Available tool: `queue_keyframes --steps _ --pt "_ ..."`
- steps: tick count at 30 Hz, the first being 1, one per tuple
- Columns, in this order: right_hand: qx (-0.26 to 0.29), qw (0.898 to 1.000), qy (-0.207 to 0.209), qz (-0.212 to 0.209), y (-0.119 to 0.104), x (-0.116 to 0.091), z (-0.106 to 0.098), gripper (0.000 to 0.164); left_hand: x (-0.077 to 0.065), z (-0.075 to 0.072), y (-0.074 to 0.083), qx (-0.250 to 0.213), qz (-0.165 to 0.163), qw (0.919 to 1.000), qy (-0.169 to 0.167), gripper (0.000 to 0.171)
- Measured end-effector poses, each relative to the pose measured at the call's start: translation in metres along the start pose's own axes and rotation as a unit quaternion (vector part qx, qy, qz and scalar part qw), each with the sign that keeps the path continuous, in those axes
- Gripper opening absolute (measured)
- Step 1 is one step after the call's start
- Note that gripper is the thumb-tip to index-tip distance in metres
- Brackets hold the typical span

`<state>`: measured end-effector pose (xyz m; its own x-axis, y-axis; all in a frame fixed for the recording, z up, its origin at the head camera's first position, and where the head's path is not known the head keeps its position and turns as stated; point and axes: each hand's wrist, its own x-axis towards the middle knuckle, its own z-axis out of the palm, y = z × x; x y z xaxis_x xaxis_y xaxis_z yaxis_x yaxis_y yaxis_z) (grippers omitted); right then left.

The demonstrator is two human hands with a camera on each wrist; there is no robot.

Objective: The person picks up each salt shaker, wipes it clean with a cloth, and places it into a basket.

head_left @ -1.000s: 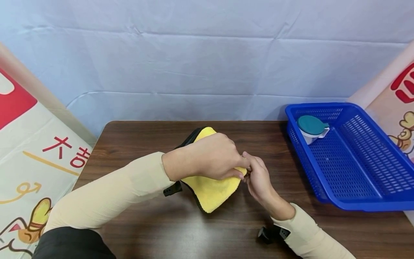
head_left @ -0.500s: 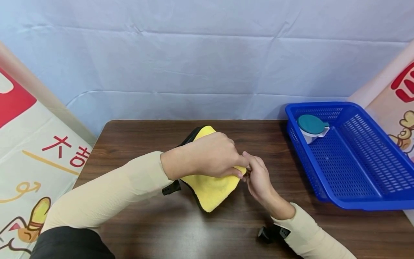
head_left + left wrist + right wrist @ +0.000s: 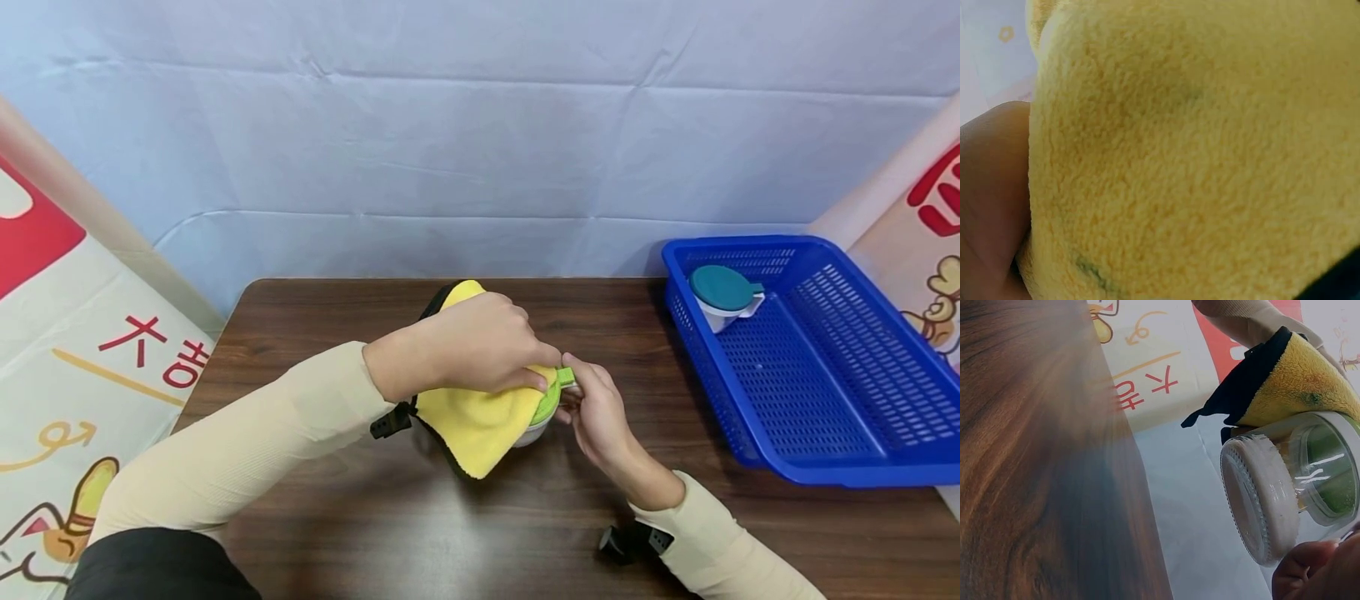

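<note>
My right hand (image 3: 600,417) grips the handle side of a clear seasoning jar (image 3: 534,433) with a light green lid (image 3: 550,404). In the right wrist view the jar (image 3: 1260,494) is tilted and its ribbed base faces the camera. My left hand (image 3: 487,342) holds a yellow plush cloth (image 3: 472,417) with a dark edge, thumb and fingers pressing it onto the lid. The cloth covers most of the lid in the head view. Yellow cloth (image 3: 1179,156) fills most of the left wrist view, with part of a hand at its left side.
A blue plastic basket (image 3: 757,417) stands at the right of the brown wooden table (image 3: 315,517). Inside its far left corner sits another jar with a teal lid (image 3: 722,288) and white handle. A pale cloth backdrop (image 3: 465,167) hangs behind the table.
My left hand and the cloth have shifted slightly left and away, baring the green lid edge and part of the jar. The right hand has stayed in place.
</note>
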<state>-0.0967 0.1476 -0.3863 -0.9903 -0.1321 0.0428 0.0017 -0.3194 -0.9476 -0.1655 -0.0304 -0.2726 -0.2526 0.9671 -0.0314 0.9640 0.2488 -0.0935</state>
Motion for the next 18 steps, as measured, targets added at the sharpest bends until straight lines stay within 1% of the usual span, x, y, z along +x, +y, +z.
queue_keyframes --steps 7,18 --pt "0.005 1.0 0.016 -0.001 0.0 0.0 0.001 0.05 -0.002 0.004 -0.004 0.011 0.008 0.9996 0.024 0.027" --pt "0.007 0.999 0.03 0.013 -0.001 0.0 0.001 0.048 -0.004 0.01 -0.011 0.025 0.016 0.998 0.056 0.027"
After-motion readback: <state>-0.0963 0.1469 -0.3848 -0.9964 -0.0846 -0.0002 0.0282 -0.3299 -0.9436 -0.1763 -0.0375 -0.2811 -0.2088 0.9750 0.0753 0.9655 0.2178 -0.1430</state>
